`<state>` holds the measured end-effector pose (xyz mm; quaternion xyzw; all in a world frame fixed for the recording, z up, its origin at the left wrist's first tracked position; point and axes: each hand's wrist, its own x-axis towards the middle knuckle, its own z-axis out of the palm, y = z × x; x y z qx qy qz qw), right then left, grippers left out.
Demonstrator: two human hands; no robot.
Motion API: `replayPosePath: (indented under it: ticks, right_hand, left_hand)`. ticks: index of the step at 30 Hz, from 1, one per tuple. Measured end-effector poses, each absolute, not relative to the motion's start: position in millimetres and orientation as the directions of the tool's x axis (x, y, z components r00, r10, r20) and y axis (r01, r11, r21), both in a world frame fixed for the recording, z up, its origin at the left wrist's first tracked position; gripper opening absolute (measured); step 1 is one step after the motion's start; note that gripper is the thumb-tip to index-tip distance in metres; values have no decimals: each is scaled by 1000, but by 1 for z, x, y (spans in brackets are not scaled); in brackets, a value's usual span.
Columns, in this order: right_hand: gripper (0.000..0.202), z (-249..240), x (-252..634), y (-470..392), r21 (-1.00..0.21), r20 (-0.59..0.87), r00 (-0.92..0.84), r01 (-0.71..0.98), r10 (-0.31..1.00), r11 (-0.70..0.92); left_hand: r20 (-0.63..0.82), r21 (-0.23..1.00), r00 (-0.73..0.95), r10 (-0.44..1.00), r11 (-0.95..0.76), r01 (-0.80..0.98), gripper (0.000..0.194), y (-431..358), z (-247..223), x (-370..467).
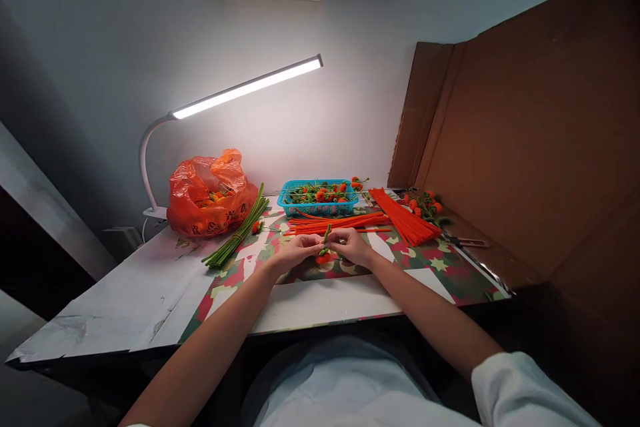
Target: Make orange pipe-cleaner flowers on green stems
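Observation:
Both hands meet over the middle of the table. Between them is a small pipe-cleaner flower (324, 257), its orange head low and its green part pointing up. My left hand (299, 250) pinches it from the left. From the right, my right hand (352, 245) closes its fingers on the same piece. Just behind the hands lie long orange pipe cleaners (345, 221). A fanned orange bundle (407, 219) rests to the right of them. The blue basket (319, 212) behind holds several green and orange pieces.
A green stem bundle (238, 230) and an orange plastic bag (210, 203) stand on the left. The lamp (247, 88) reaches over the table (110, 300). More orange flowers (423, 205), a cutter (470, 242) and cardboard (530, 133) are at the right.

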<state>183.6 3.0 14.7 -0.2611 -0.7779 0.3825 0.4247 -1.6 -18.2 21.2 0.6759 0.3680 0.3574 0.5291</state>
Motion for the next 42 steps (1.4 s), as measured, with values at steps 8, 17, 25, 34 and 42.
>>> replayPosePath:
  ticks: [8,17,25,34,42]
  right_hand:
    - [19,10,176,3,-790,498,-337,203,799,578]
    - [15,4,169,5,-730,534,-292,315,793,607]
    - [22,6,170,3,-747,538,-332,239,775,621]
    - [15,10,172,-2,-779,532,-428,92,731,620]
    - [11,4,175,1,-752,564,-328,177,758,635]
  left_hand:
    - [245,947,248,937,-286,147,34,-12,18,2]
    - [202,964,231,952,-235,127,36,-11,13,12]
    - [152,981,216,964,-174,88,22,-11,14,10]
    - [65,994,353,933,-91,56,29,-15,23,1]
    - [237,941,238,942,-283,185,33,-18,23,1]
